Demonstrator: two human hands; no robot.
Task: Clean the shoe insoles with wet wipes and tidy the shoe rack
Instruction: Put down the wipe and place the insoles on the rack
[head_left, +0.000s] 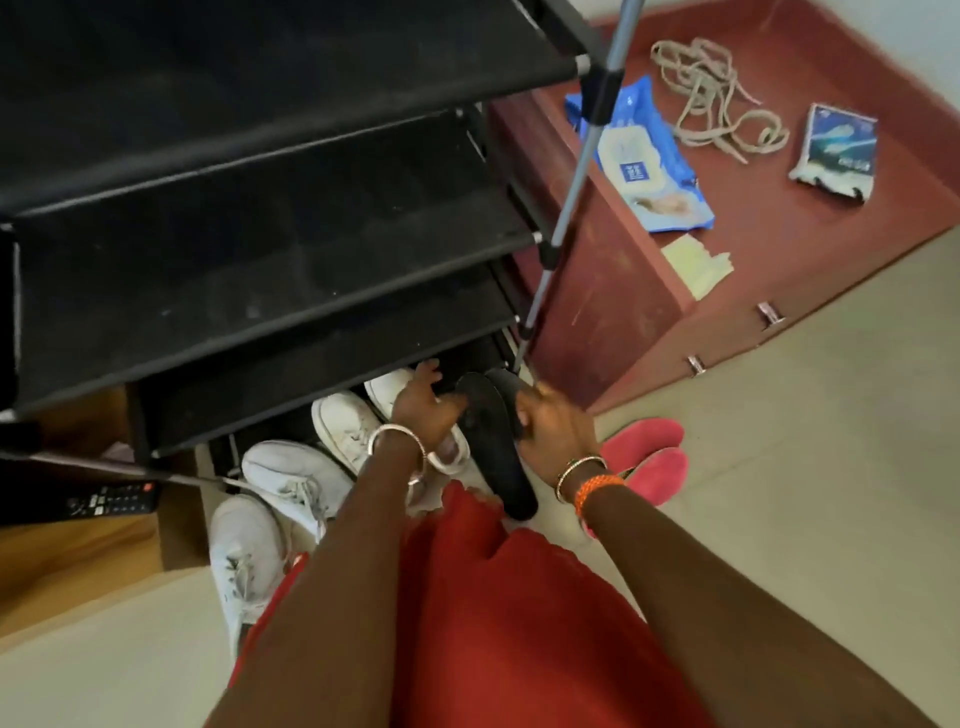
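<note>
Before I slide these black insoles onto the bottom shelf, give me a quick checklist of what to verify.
1. Right hand grips the black insoles: ok.
2. Left hand steadies the insoles: cannot tell; its fingers are spread at their edge, contact unclear.
3. Room on the bottom shelf: cannot tell; it is dark under there.
4. Floor in front is free: not ok; white sneakers crowd it.
5. Wipes pack close by: ok, on the red cabinet.
6. Pink insoles put away: not ok, on the floor.
</note>
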